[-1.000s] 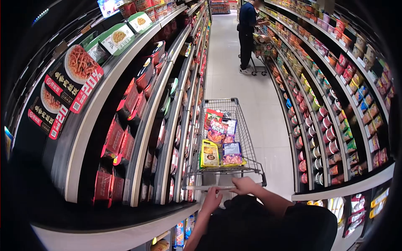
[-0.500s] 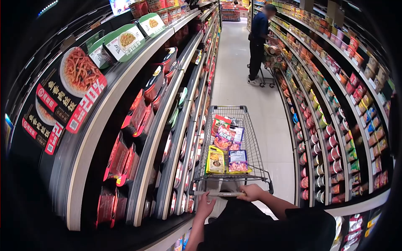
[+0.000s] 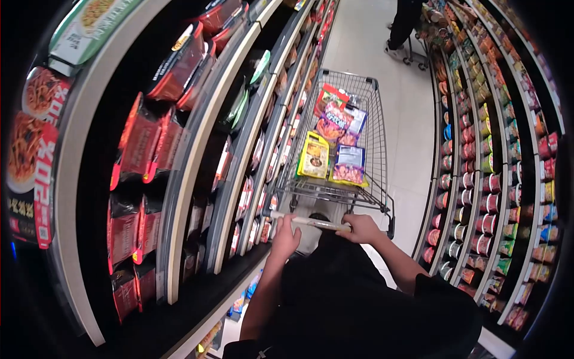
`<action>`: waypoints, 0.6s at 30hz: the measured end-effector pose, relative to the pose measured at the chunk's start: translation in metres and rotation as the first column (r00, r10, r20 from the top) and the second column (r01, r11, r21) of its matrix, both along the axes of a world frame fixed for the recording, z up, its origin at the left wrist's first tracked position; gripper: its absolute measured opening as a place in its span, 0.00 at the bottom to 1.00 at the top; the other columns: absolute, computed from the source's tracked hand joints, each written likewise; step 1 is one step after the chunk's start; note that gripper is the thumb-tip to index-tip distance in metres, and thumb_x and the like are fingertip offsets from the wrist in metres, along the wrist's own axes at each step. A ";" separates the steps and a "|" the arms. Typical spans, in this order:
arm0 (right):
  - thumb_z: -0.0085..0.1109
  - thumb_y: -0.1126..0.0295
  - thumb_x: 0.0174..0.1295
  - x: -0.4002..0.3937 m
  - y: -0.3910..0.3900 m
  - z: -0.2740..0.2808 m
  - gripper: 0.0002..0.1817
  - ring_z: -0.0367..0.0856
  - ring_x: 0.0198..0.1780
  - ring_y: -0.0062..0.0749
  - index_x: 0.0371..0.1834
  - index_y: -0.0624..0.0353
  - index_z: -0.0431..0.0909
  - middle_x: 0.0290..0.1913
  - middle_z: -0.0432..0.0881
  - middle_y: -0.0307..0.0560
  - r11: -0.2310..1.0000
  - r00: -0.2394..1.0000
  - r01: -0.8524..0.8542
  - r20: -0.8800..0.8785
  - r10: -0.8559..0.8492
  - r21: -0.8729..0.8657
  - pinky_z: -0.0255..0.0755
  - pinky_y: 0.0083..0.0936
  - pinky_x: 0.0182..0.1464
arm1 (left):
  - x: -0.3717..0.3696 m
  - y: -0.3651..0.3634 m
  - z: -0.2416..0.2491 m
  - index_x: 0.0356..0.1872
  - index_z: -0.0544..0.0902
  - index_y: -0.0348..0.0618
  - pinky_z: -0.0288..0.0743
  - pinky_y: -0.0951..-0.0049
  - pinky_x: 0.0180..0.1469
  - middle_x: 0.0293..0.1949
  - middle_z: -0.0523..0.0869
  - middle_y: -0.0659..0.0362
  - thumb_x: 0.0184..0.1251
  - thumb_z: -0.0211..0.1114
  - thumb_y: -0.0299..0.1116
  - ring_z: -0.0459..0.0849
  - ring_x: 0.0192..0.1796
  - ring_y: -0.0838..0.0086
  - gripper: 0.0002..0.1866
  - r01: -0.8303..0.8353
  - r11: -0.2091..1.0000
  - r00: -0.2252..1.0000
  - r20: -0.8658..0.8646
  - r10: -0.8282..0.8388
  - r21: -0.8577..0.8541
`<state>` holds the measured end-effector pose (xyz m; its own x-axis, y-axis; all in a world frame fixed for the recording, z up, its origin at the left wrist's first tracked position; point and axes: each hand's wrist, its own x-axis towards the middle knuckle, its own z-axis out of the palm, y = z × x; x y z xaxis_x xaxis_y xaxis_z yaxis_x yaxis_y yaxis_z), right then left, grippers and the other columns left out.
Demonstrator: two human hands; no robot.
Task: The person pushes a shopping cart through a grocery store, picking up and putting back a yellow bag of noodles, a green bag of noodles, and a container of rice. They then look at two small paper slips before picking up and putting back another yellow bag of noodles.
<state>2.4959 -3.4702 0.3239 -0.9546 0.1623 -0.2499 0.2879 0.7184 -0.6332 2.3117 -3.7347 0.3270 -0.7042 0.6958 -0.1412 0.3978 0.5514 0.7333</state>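
Observation:
A wire shopping cart (image 3: 372, 84) stands in front of me, slightly turned in the aisle. My right hand (image 3: 362, 229) is wrapped round the right end of its pale handle (image 3: 312, 222). Toward the left end, my left hand (image 3: 287, 235) grips the same bar with its fingers over the top. In the basket lie several packets: a yellow bag (image 3: 313, 157), a blue and purple bag (image 3: 349, 164), a purple bag (image 3: 335, 124) and a red bag (image 3: 330, 96).
On the left, close to the cart, shelves (image 3: 197, 155) hold red packaged trays (image 3: 136, 140). Shelves on the right carry tubs (image 3: 489, 203) and bags. Ahead, a person (image 3: 402, 27) stands beside another cart (image 3: 423, 45). Tiled floor (image 3: 408, 107) runs between.
My view has tilted down and toward the left shelves. The cart appears higher in view, its handle now slanting down to the right. Both hands stay on the bar.

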 end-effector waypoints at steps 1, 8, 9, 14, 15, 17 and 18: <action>0.69 0.38 0.64 -0.005 0.008 0.003 0.29 0.89 0.42 0.56 0.46 0.55 0.85 0.38 0.89 0.53 1.000 1.000 -0.016 0.016 0.016 -0.010 0.81 0.50 0.43 | 0.002 0.006 0.001 0.71 0.71 0.44 0.72 0.44 0.69 0.61 0.75 0.38 0.71 0.67 0.30 0.75 0.67 0.34 0.28 0.003 1.000 1.000 0.008 -0.003 0.012; 0.71 0.39 0.62 -0.017 0.032 0.005 0.28 0.89 0.39 0.53 0.45 0.55 0.86 0.35 0.88 0.51 0.999 0.998 0.020 0.059 -0.018 -0.047 0.81 0.46 0.43 | 0.021 0.023 0.027 0.83 0.60 0.42 0.75 0.49 0.69 0.64 0.73 0.41 0.75 0.65 0.29 0.79 0.64 0.37 0.38 -0.053 0.998 0.953 0.295 0.063 -0.043; 0.71 0.39 0.62 -0.019 0.032 0.006 0.28 0.89 0.39 0.54 0.44 0.55 0.86 0.35 0.88 0.51 0.998 0.997 0.035 0.063 -0.032 -0.049 0.81 0.46 0.43 | 0.027 0.020 0.027 0.83 0.60 0.42 0.75 0.49 0.69 0.64 0.73 0.41 0.75 0.65 0.29 0.79 0.64 0.37 0.38 -0.056 0.997 0.952 0.300 0.067 -0.044; 0.69 0.47 0.68 -0.037 0.031 0.022 0.24 0.89 0.38 0.55 0.51 0.57 0.82 0.34 0.88 0.53 0.996 0.997 -0.062 0.058 0.058 0.061 0.80 0.48 0.41 | 0.059 -0.023 0.019 0.79 0.70 0.40 0.81 0.60 0.55 0.55 0.80 0.47 0.78 0.63 0.28 0.86 0.49 0.56 0.30 -0.160 0.987 0.930 0.340 0.144 0.021; 0.67 0.50 0.70 -0.041 0.028 0.030 0.22 0.88 0.37 0.55 0.54 0.57 0.80 0.33 0.87 0.54 0.993 0.995 -0.073 0.077 0.065 0.095 0.80 0.49 0.40 | 0.067 -0.036 0.001 0.74 0.75 0.41 0.80 0.68 0.47 0.49 0.83 0.54 0.79 0.63 0.27 0.84 0.45 0.71 0.25 -0.300 0.945 0.849 0.487 0.204 0.127; 0.66 0.53 0.72 -0.073 0.012 0.075 0.21 0.88 0.36 0.55 0.55 0.57 0.79 0.32 0.87 0.54 0.998 0.998 -0.053 0.034 0.052 0.027 0.79 0.49 0.39 | 0.072 -0.050 0.020 0.73 0.76 0.42 0.79 0.71 0.46 0.47 0.84 0.57 0.80 0.62 0.26 0.83 0.44 0.74 0.23 -0.405 0.903 0.783 0.563 0.264 0.140; 0.65 0.56 0.74 -0.095 0.004 0.100 0.19 0.88 0.35 0.55 0.57 0.57 0.78 0.31 0.87 0.55 0.998 0.999 -0.035 -0.008 0.035 -0.051 0.79 0.49 0.39 | 0.069 -0.057 0.030 0.71 0.77 0.43 0.78 0.74 0.45 0.46 0.84 0.60 0.81 0.61 0.26 0.82 0.43 0.78 0.21 -0.500 0.854 0.711 0.632 0.309 0.144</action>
